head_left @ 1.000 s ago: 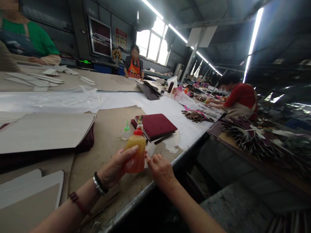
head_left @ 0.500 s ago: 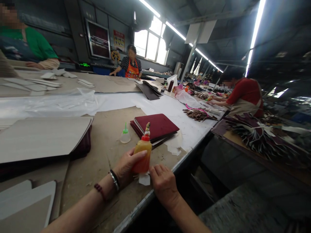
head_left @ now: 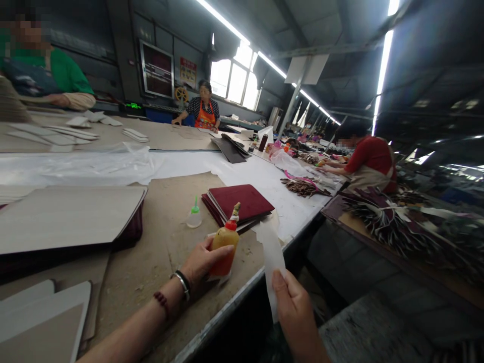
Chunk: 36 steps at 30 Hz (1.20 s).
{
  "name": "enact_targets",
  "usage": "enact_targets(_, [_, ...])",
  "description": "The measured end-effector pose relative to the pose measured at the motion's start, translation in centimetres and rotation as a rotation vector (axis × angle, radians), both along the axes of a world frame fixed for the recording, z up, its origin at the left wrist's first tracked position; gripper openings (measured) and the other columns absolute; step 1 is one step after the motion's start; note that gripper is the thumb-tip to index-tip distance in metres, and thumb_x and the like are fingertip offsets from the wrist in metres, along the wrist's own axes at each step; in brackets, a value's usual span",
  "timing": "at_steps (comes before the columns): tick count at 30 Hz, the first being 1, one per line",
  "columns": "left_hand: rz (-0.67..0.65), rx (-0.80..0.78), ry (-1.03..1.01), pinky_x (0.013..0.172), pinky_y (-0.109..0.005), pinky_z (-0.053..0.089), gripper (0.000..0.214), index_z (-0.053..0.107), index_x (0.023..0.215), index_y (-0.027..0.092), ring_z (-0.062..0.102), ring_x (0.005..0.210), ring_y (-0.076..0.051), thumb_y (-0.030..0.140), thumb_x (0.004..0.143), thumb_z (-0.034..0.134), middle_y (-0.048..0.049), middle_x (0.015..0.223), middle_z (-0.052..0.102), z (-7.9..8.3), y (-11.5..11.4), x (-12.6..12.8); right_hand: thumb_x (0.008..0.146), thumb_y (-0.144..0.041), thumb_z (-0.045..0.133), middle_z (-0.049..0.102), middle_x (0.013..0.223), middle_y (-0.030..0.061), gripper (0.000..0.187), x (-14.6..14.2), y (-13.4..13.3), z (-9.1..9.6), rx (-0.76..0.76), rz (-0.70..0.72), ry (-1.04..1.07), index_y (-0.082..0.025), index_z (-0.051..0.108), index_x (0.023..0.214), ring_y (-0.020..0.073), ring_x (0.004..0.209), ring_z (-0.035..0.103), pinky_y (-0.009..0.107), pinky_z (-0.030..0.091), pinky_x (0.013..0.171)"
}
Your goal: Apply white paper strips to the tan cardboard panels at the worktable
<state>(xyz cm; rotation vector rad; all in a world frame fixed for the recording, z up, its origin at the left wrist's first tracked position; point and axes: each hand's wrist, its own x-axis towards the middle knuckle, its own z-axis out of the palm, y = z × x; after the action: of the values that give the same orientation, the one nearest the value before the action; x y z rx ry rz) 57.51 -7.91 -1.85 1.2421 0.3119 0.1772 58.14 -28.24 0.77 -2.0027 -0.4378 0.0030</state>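
My left hand (head_left: 204,259) is wrapped round a squeeze bottle (head_left: 224,247) of yellow-orange liquid with a red collar and a wrapped nozzle, its base at the tabletop. My right hand (head_left: 295,302) pinches a thin white strip (head_left: 274,267), held up beyond the table's front edge. Behind the squeeze bottle lies a stack of dark red folded covers (head_left: 242,201). A small clear bottle with a green tip (head_left: 194,216) stands left of that stack. Bits of white show under the squeeze bottle; I cannot make them out.
Large grey-beige panels (head_left: 71,217) are stacked at the left, with more cut pieces (head_left: 49,322) at the near left. A bundle of dark strips (head_left: 401,227) rests on a bench at the right. Co-workers sit across the table (head_left: 181,161) and at the far right.
My right hand has moved right and away from the squeeze bottle, and now holds up a white strip. The squeeze bottle, still in my left hand, leans slightly more to the right.
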Motion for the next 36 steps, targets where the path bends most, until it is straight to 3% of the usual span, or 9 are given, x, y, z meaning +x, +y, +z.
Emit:
enact_targets(2, [0.030,0.062,-0.009,0.059,-0.026,0.045,0.050,0.057,0.096,0.012,0.060,0.065,-0.017,0.041,0.059,0.073,-0.0051,0.080,0.066,0.9,0.3,-0.3,0.085,-0.052,0.038,0.050,0.062,-0.0004,0.038,0.4,0.2,0.5,0.095,0.038,0.196,-0.017,0.052,0.076,0.0136,0.058,0.046,0.022,0.037,0.051])
enact_targets(4, [0.049,0.138,-0.021,0.063,-0.027,0.046,0.051,0.058,0.097,0.012,0.061,0.070,-0.019,0.042,0.058,0.073,-0.0057,0.083,0.066,2.1,0.7,-0.8,0.082,-0.053,0.043,0.049,0.063,-0.0009,0.039,0.8,0.5,0.9,0.139,0.052,0.249,-0.016,0.052,0.075,0.0130,0.058,0.044,0.022,0.037,0.052])
enact_targets(11, [0.170,0.442,-0.072,0.079,-0.032,0.043,0.051,0.060,0.097,0.016,0.059,0.082,-0.023,0.040,0.055,0.075,-0.0045,0.086,0.066,6.1,2.3,-4.7,0.077,-0.053,0.048,0.044,0.058,-0.0029,0.037,1.5,2.3,4.0,0.171,0.072,0.172,-0.016,0.049,0.070,0.0113,0.053,0.039,0.021,0.031,0.046])
enact_targets(20, [0.218,0.441,-0.060,0.070,-0.031,0.050,0.053,0.056,0.102,0.012,0.064,0.079,-0.023,0.047,0.064,0.062,-0.0097,0.092,0.068,7.6,1.8,-9.2,0.080,-0.049,0.043,0.043,0.054,-0.0042,0.035,-0.5,4.4,8.0,0.054,0.110,-0.082,-0.017,0.048,0.065,0.0112,0.051,0.039,0.021,0.031,0.045])
enact_targets(24, [0.254,0.599,-0.006,0.076,-0.038,0.048,0.054,0.058,0.098,0.013,0.062,0.080,-0.026,0.041,0.054,0.070,-0.0077,0.085,0.067,8.1,1.0,-12.1,0.086,-0.044,0.038,0.050,0.056,-0.0014,0.035,-2.5,3.6,10.3,-0.102,0.071,-0.384,-0.017,0.051,0.067,0.0131,0.053,0.047,0.022,0.036,0.050])
enact_targets(27, [0.265,0.690,0.027,0.078,-0.039,0.045,0.047,0.060,0.097,0.017,0.059,0.082,-0.026,0.038,0.056,0.069,-0.0060,0.087,0.064,8.3,0.3,-15.2,0.090,-0.032,0.035,0.063,0.072,0.0056,0.031,-4.5,3.2,11.9,-0.294,0.075,-0.716,-0.015,0.060,0.087,0.0165,0.064,0.058,0.024,0.042,0.060])
enact_targets(29, [0.274,0.781,0.055,0.079,-0.039,0.044,0.043,0.059,0.098,0.019,0.058,0.084,-0.025,0.037,0.059,0.067,-0.0050,0.091,0.062,8.4,-0.1,-17.3,0.090,-0.022,0.034,0.066,0.083,0.0096,0.030,-5.9,3.2,12.5,-0.464,0.130,-0.916,-0.012,0.058,0.106,0.0182,0.072,0.062,0.024,0.044,0.064])
enact_targets(32, [0.269,0.951,0.111,0.077,-0.035,0.044,0.038,0.058,0.101,0.021,0.057,0.084,-0.022,0.034,0.065,0.062,-0.0038,0.094,0.061,8.4,-0.6,-20.3,0.085,-0.008,0.038,0.067,0.082,0.0101,0.036,-8.1,3.8,12.6,-0.719,0.271,-1.101,-0.009,0.053,0.117,0.0183,0.071,0.063,0.023,0.046,0.061])
enact_targets(36, [0.281,1.027,0.162,0.077,-0.032,0.044,0.036,0.056,0.103,0.023,0.057,0.084,-0.019,0.026,0.067,0.059,-0.0018,0.094,0.060,8.4,-1.1,-23.6,0.080,-0.002,0.040,0.065,0.074,0.0095,0.041,-11.0,4.7,12.2,-0.834,0.411,-1.162,-0.005,0.052,0.119,0.0188,0.063,0.062,0.025,0.048,0.056])
